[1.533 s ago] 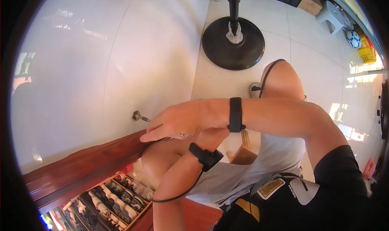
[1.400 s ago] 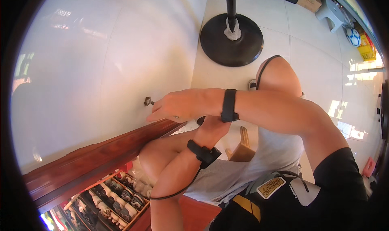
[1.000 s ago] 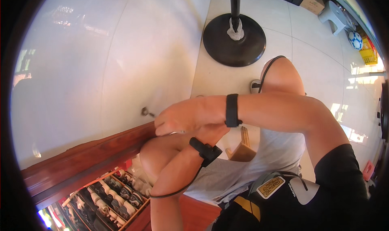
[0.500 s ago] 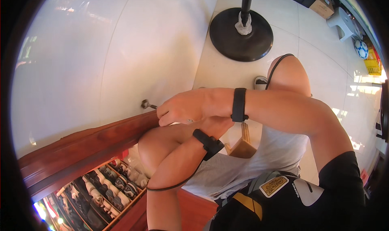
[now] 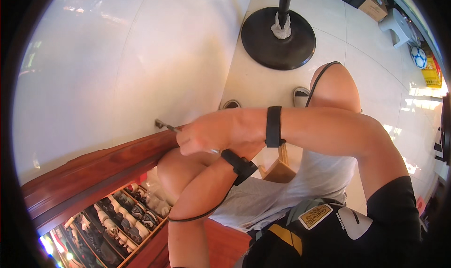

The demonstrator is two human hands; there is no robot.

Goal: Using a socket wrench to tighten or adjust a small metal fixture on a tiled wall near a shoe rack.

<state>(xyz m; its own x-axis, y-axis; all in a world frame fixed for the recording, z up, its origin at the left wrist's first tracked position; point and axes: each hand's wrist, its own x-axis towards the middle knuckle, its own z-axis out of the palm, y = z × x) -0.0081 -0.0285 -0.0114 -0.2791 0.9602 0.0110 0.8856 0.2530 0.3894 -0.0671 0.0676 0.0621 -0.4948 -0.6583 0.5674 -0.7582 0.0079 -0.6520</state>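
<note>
Lettering marks a gold-and-white patch (image 5: 315, 217) and a grey patch (image 5: 355, 225) on the black shirt (image 5: 333, 250).

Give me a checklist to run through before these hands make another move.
1. Metal tool gripped: ok, its shaft sticks out from the right hand's fingers.
2. Tool head against the white wall: cannot tell, contact isn't clear from this angle.
3. Left hand in plain sight: not ok, largely covered by the right hand and wrist.
4. Left hand's hold: cannot tell, its fingers are hidden.
5. Right wrist's black band in place: ok, it wraps the wrist.
</note>
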